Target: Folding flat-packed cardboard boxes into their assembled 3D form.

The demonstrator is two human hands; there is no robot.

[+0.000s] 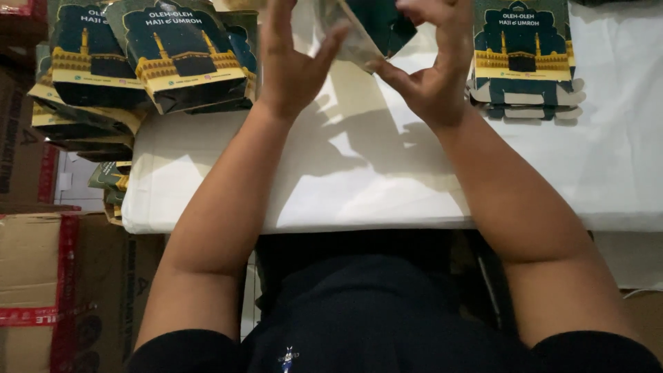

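While both hands, left [293, 65] & right [431, 69], grip a dark-green box [369, 27], table's [387, 186] near edge lies bare.

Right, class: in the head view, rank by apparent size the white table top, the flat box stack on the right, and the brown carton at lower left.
1. White table top
2. Brown carton, nearer the camera and cut off
3. Flat box stack

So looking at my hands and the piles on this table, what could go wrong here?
The dark green box is pinched only by fingertips of your left hand and right hand, so it might slip or crease. The heap of folded boxes on the left overhangs the table edge and could slide off. A careless elbow might knock the flat stack on the right.
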